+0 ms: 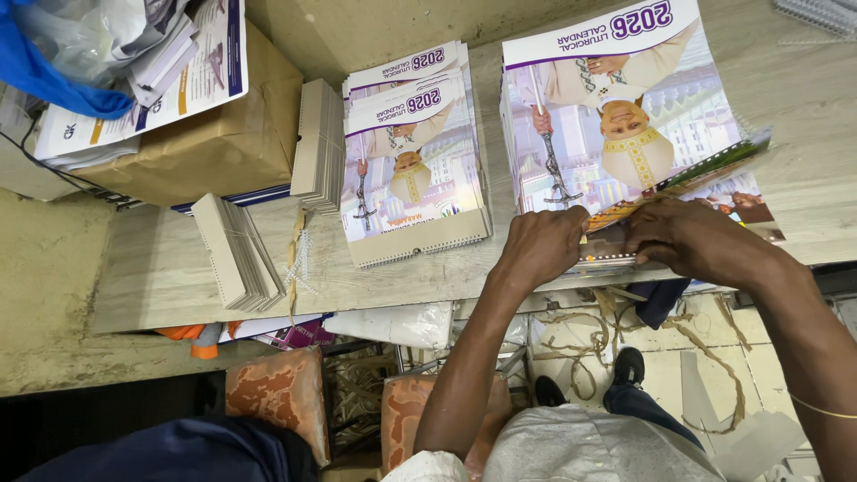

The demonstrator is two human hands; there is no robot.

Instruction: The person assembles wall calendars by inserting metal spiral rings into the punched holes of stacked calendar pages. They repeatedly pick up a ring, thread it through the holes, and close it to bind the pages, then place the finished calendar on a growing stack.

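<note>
- Looking down from the head camera, both hands rest at the near edge of a pale wooden table point(161, 268), on a stack of printed calendars point(625, 134).
- The left hand point(543, 243) lies on the lower edge of this stack with its fingers curled and pressed down; if it pinches a sheet, I cannot tell.
- The right hand point(692, 236) is just beside it, fingers bent, and it grips the lower edge of the loose top sheets point(705, 170), which are lifted and tilted up to the right.
- The two hands are close, almost touching, over the bound edge of the stack.
- A second stack of calendars point(415, 161) lies to the left of the first one, apart from the hands.
- Two piles of grey cardboard sheets point(237, 250) stand further left; one pile point(320, 143) is behind, beside the second stack.
- A brown paper parcel point(214, 143) with printed papers point(152, 89) on top is at the far left, and a blue plastic bag point(54, 80) is in the corner.
- Under the table are orange patterned cushions point(281, 388) and a black shoe point(629, 364) on the floor.
</note>
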